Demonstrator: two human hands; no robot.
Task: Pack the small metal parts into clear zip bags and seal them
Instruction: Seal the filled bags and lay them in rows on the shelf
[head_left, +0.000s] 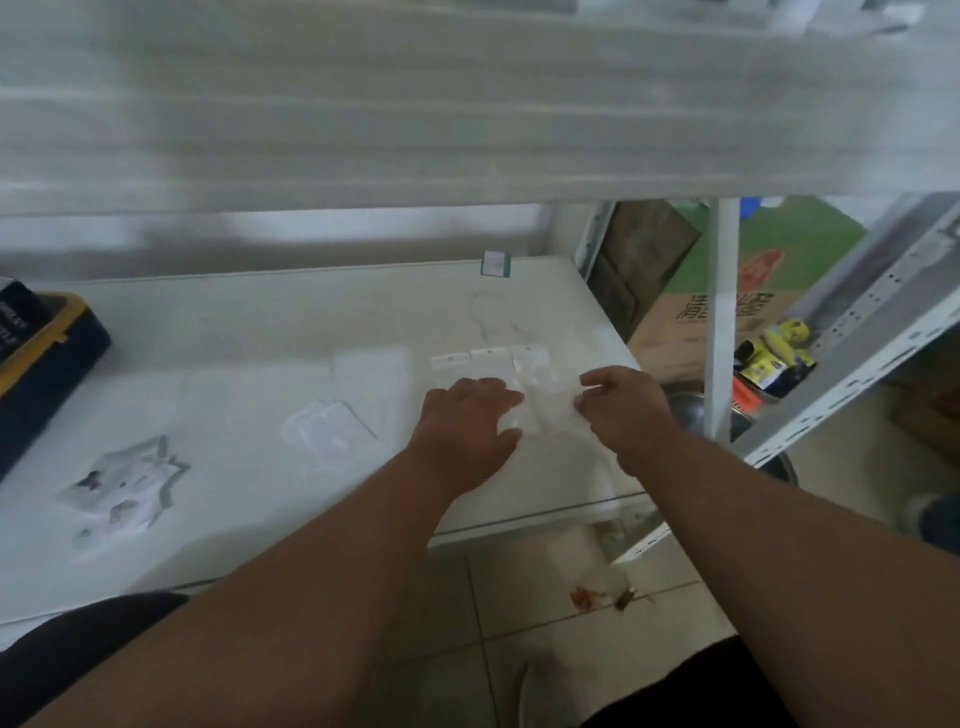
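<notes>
Both hands meet over one clear zip bag (545, 415) near the white table's (234, 338) right edge: my left hand (467, 421) lies on it with fingers spread flat, my right hand (621, 402) pinches its right end. Three more small bags (488, 358) sit in a row just behind. Blur hides any metal parts. Loose bags (327, 428) lie further left, a crumpled one (124, 486) beyond them.

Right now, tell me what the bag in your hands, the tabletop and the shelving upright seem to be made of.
Bag: thin clear plastic film, glossy; the tabletop shows through it, though blur hides detail.
Tabletop: smooth white, probably laminate or painted board; faint sheen and scuffs.
Shelving upright: likely painted metal; pale grey angle section with rows of punched holes.
</notes>
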